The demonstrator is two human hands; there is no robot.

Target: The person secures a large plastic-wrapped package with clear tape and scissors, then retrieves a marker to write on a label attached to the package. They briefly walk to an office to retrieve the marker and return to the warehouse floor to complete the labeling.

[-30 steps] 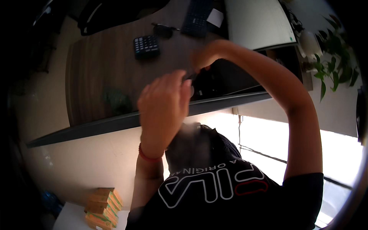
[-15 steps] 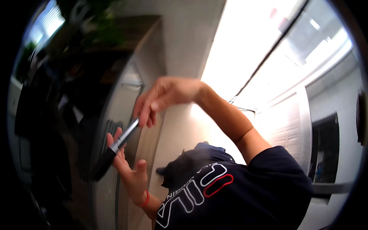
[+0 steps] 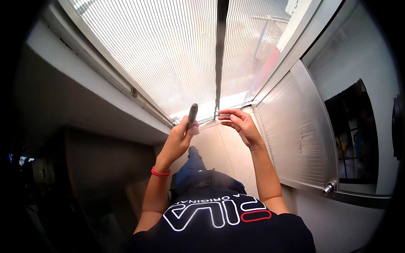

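My left hand, with a red beaded bracelet at its wrist, is closed around a slim dark grey tool. The tool points up and away from me, seen almost end-on, so its exact kind is hard to make out. To its right, my right hand is raised with its fingers loosely stretched and apart, holding nothing. Both hands are in front of a translucent finely lined screen, split by a dark vertical strip. The right fingertips appear near that strip's lower end.
On the right stands a metal-framed door panel with a silver knob and a dark opening beside it. A pale ledge runs along the left, above dark furniture. Pale floor tiles show below my hands.
My view has swung from the dark furniture to the bright screen. The tool, earlier held at its silver end by my right hand, is now in my left hand alone; my right hand has let go.
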